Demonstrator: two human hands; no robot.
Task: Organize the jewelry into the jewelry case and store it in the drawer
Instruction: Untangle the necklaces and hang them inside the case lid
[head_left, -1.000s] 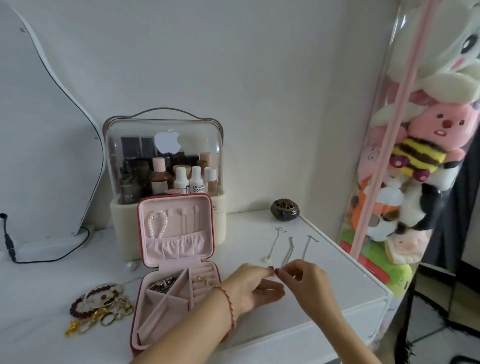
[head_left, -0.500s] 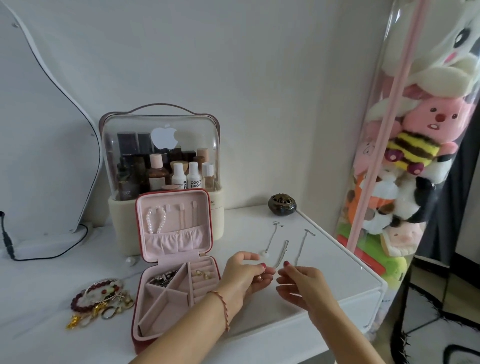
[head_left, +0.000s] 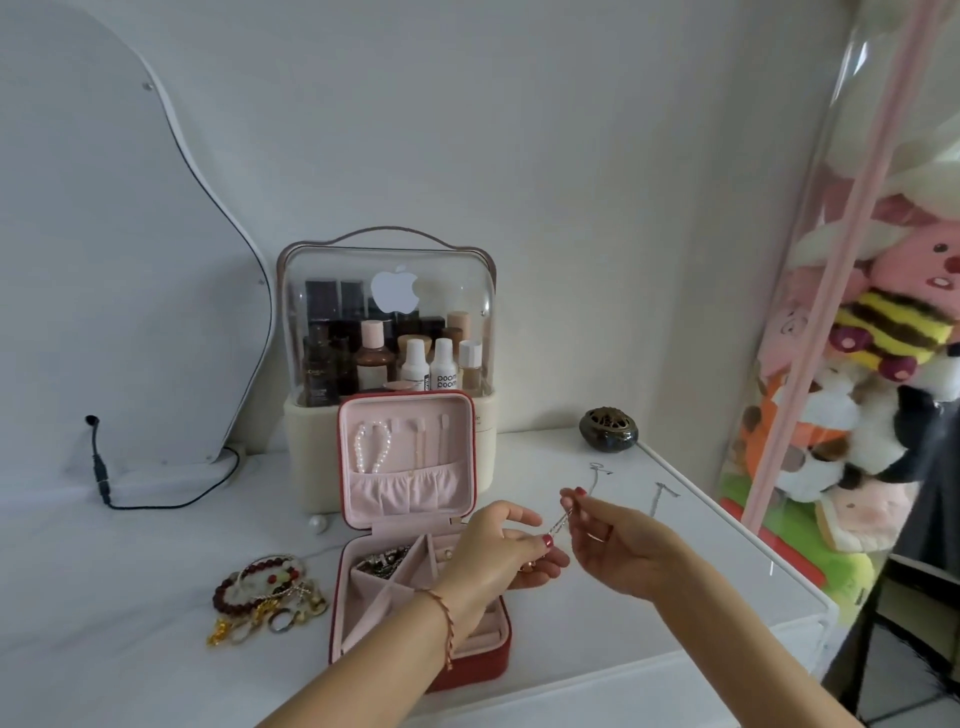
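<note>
The red jewelry case (head_left: 485, 667) stands open on the white dresser top, its pink lid upright with a pearl strand (head_left: 371, 448) hung inside. A thin silver necklace (head_left: 560, 522) stretches between my hands just right of the case. My left hand (head_left: 501, 548) pinches its lower end over the case's right compartments. My right hand (head_left: 618, 540) pinches its upper end. Two more silver chains (head_left: 658, 500) lie on the dresser behind my right hand. A pile of bead bracelets and rings (head_left: 267, 595) lies left of the case.
A clear cosmetics organizer (head_left: 387, 332) with bottles stands behind the case. A dark round incense holder (head_left: 609, 428) sits at the back right. A loose pearl (head_left: 317, 525) and a black cable (head_left: 156, 499) lie at the left. A tube of plush toys (head_left: 872, 364) stands at the right edge.
Both hands have lifted one silver necklace off the dresser and carried it left toward the case; two chains stay lying behind.
</note>
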